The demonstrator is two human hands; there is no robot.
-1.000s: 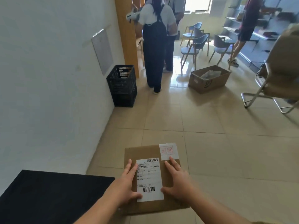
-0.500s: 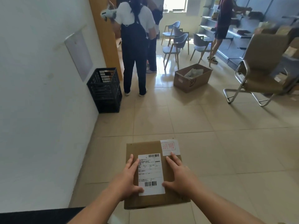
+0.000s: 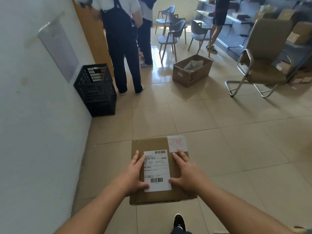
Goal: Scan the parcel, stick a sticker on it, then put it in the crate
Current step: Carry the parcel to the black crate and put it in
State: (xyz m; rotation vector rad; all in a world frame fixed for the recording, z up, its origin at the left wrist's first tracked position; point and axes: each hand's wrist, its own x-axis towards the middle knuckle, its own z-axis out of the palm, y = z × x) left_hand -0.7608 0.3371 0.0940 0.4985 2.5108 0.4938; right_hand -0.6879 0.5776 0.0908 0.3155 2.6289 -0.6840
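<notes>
Grip status: both hands on the parcel, palms flat on the top face, thumbs hooked over the near edge. My left hand sits just left of the shipping label, thumb tip overlapping its lower left corner. My right hand sits just right of the label, fingertips touching the lower edge of the sticker. Whether any fingers curl under the box I cannot tell; the underside is hidden.

Parcel position: held level in front of my body, above the tile floor, touching nothing else. Long axis runs away from me, near edge toward my waist, far edge forward. Label barcode end is nearest me. Sticker is on the far right corner, white w/ red print, so the sticking step reads as done. Scan step: no way to confirm from here.

Key relation for next move: the crate is black, open-topped, on the floor against the wall, well ahead and to the left of the parcel. My left hand is the nearer one. Parcel's long axis points fwd, slightly right of the crate, so approach needs a step fwd plus a swing left, then lower in. Judgement: carry phase, drop-off not yet begun.

Obstruction note: a person in dark overalls stands just beside the crate on its right. Keep the parcel on the wall side.
</notes>
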